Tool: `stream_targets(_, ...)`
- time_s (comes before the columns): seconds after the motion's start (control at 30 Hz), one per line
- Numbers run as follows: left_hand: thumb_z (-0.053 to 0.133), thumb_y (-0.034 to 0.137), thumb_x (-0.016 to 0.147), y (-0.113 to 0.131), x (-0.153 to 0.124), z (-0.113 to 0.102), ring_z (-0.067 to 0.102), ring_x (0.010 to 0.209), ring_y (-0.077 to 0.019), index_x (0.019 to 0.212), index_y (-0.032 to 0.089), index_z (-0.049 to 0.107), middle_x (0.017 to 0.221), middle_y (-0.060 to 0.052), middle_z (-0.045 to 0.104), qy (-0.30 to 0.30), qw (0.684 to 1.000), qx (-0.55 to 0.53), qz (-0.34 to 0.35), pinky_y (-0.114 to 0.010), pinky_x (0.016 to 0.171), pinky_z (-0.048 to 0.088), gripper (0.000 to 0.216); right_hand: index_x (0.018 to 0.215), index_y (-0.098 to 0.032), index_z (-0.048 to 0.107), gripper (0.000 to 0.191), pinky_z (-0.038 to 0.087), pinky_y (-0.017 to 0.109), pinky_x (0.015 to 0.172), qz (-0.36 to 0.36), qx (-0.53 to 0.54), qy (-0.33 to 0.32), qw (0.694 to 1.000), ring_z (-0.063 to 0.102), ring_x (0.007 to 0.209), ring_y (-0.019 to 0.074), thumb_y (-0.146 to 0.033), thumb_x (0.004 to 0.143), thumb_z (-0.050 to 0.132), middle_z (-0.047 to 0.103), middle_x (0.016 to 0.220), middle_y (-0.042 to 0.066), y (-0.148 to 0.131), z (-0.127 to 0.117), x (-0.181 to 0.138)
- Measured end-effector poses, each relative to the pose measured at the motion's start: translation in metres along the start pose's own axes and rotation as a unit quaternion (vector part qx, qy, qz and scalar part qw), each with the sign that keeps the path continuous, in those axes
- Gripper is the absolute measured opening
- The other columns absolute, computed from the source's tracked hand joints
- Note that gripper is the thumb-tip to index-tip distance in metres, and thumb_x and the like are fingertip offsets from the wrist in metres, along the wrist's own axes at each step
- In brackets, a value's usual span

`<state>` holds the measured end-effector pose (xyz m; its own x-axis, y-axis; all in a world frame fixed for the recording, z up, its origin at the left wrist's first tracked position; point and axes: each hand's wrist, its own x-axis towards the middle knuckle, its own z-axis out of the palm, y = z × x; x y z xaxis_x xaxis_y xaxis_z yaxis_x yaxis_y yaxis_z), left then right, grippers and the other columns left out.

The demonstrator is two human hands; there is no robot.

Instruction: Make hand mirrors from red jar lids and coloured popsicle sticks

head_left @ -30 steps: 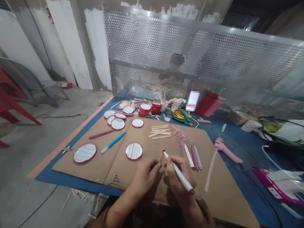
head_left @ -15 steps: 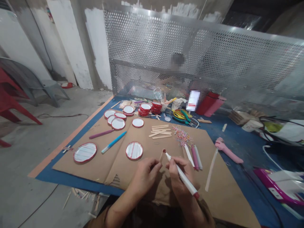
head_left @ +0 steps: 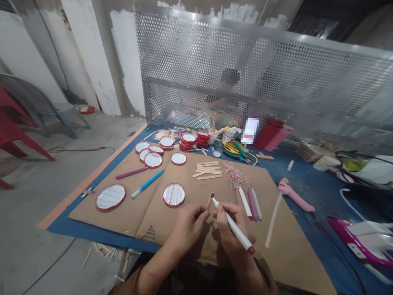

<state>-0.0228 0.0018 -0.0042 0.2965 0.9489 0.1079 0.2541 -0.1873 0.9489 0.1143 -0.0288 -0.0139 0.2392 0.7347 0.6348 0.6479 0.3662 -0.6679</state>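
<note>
Between its fingertips my left hand [head_left: 189,223] pinches a small wooden craft stick [head_left: 210,200], whose upper end is coloured dark red. My right hand [head_left: 232,224] is closed around a white marker [head_left: 238,232] with a red end; its tip points at the coloured end of the stick. Whether tip and wood touch, I cannot tell. Beyond my hands lies a small pile of plain craft sticks [head_left: 208,170]. To the left is a round red-rimmed lid [head_left: 173,195] with stripes across it. Several more markers [head_left: 251,203] rest to the right, beside a heap of small coloured bands [head_left: 236,175].
A cardboard sheet [head_left: 123,223] covers much of the blue table. Further round lids [head_left: 152,159], a blue marker [head_left: 147,184] and pliers [head_left: 239,151] lie farther back. On the right are a pink glue gun [head_left: 294,196] and its cord. A perforated metal panel [head_left: 190,61] stands behind.
The marker's rear end has shifted slightly left and up in my right hand. My left hand and the stick have hardly moved.
</note>
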Motion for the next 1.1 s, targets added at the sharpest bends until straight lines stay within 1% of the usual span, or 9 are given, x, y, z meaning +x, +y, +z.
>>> stream_targets(0.07,0.048,0.032,0.087,-0.0002,0.0002,0.0,0.052,0.066,-0.0141,0.069,0.016,0.062,0.068,-0.003,0.061,0.0,1.0,-0.003,0.0,-0.024,0.061,0.037,0.028,0.096,-0.019,0.062,0.01,0.055,0.024,0.059,-0.002,0.002,0.006,1.0,0.066,0.064,0.0131,-0.028,0.092,0.058,0.068,0.077,0.002,0.0001,0.0003,0.0)
stream_targets(0.17,0.048,0.033,0.087,-0.0015,0.0003,0.0004,0.053,0.067,-0.0145,0.071,0.016,0.062,0.069,-0.003,0.062,-0.002,1.0,-0.006,-0.004,-0.024,0.062,0.037,0.028,0.096,-0.019,0.062,0.009,0.055,0.024,0.061,-0.007,-0.002,-0.008,1.0,0.067,0.065,0.0131,-0.027,0.092,0.058,0.069,0.077,0.002,-0.0025,0.0001,0.0017)
stream_targets(0.37,0.048,0.033,0.089,-0.0017,-0.0003,0.0005,0.055,0.07,-0.0156,0.074,0.015,0.064,0.073,-0.004,0.064,-0.007,1.0,-0.011,-0.003,-0.025,0.065,0.039,0.028,0.094,-0.02,0.062,0.008,0.053,0.022,0.056,-0.023,-0.017,-0.01,1.0,0.065,0.06,0.012,-0.026,0.092,0.058,0.068,0.074,0.001,-0.0076,-0.0005,0.0052)
stream_targets(0.47,0.048,0.034,0.089,-0.0005,-0.0003,0.0002,0.054,0.069,-0.015,0.072,0.015,0.062,0.071,-0.003,0.063,-0.006,1.0,-0.011,-0.006,-0.025,0.064,0.037,0.028,0.094,-0.019,0.062,0.009,0.054,0.022,0.057,-0.025,-0.022,-0.011,0.999,0.065,0.06,0.0121,-0.027,0.092,0.057,0.068,0.074,0.001,-0.0085,-0.0011,0.0058)
stream_targets(0.73,0.048,0.034,0.086,0.0002,-0.0004,0.0006,0.052,0.068,-0.0149,0.069,0.016,0.059,0.069,-0.003,0.06,0.004,1.0,-0.009,-0.012,-0.025,0.063,0.037,0.027,0.094,-0.018,0.063,0.015,0.054,0.024,0.056,0.012,-0.016,-0.013,1.0,0.065,0.06,0.0137,-0.031,0.093,0.056,0.069,0.073,0.003,-0.0022,-0.0017,0.0022)
stream_targets(0.83,0.048,0.034,0.086,-0.0001,-0.0005,0.0008,0.052,0.067,-0.0148,0.069,0.016,0.059,0.068,-0.002,0.059,0.007,1.0,-0.007,-0.013,-0.024,0.063,0.036,0.027,0.093,-0.018,0.063,0.015,0.053,0.023,0.054,0.019,-0.014,-0.008,1.0,0.065,0.059,0.0135,-0.032,0.093,0.056,0.068,0.072,0.003,-0.0022,-0.0017,0.0024)
stream_targets(0.97,0.049,0.034,0.086,-0.0004,-0.0007,0.0008,0.052,0.067,-0.0144,0.068,0.016,0.058,0.068,-0.002,0.059,0.009,1.0,-0.012,-0.016,-0.024,0.063,0.036,0.026,0.093,-0.019,0.063,0.012,0.053,0.023,0.055,0.01,-0.019,0.004,1.0,0.065,0.059,0.0133,-0.03,0.092,0.058,0.068,0.071,0.002,-0.0053,-0.0023,0.0049)
stream_targets(1.1,0.048,0.033,0.087,0.0004,-0.0004,0.0003,0.051,0.067,-0.0142,0.069,0.017,0.058,0.067,-0.001,0.058,0.005,1.0,-0.016,-0.013,-0.024,0.063,0.036,0.026,0.093,-0.019,0.062,0.01,0.053,0.025,0.057,0.007,-0.024,0.033,0.999,0.066,0.06,0.0141,-0.029,0.091,0.059,0.068,0.071,0.001,-0.0049,-0.0016,0.0048)
